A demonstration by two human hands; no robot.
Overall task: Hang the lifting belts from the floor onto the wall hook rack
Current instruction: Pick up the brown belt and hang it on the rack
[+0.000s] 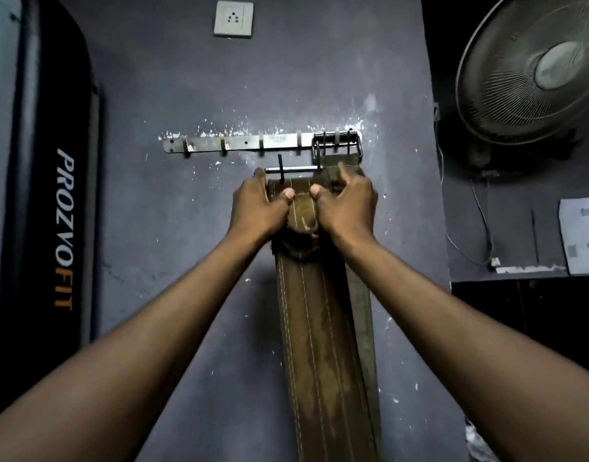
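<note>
- The dark grey-blue painted wall (173, 228) fills most of the view, with white chips and flecks around the rack.
- A tall black padded bag with "PROZVOFIT" lettering (46, 195) stands along the left edge. Its top and bottom are cut off.
- The long brown leather lifting belt with pale stitching (319, 345) hangs straight down from the two hands against the wall. Its lower end runs out of the picture.
- A round grey wall fan with a wire cage (533, 68) sits at the upper right, partly cut off and in deep shadow.
- A second, olive-green belt (363, 311) hangs behind the brown one, so only its right edge shows. Its dark metal buckle (338, 145) hangs at the right end of the rack, over the hooks there.
- The flat steel wall hook rack (246, 143) runs level above the hands. Its left hooks are bare.
- The left hand (258, 208) grips the left edge of the brown belt's top end, thumb pressed on the front. Its fingers curl behind the leather, out of sight.
- The right hand (348, 205) grips the right edge the same way, its fingers (344, 175) bent over the top.
- The brown belt's silver buckle bar (291, 169) lies just below the rack, on no hook. Whether it touches the other buckle is unclear.
- A white wall socket (233, 19) sits above the rack.
</note>
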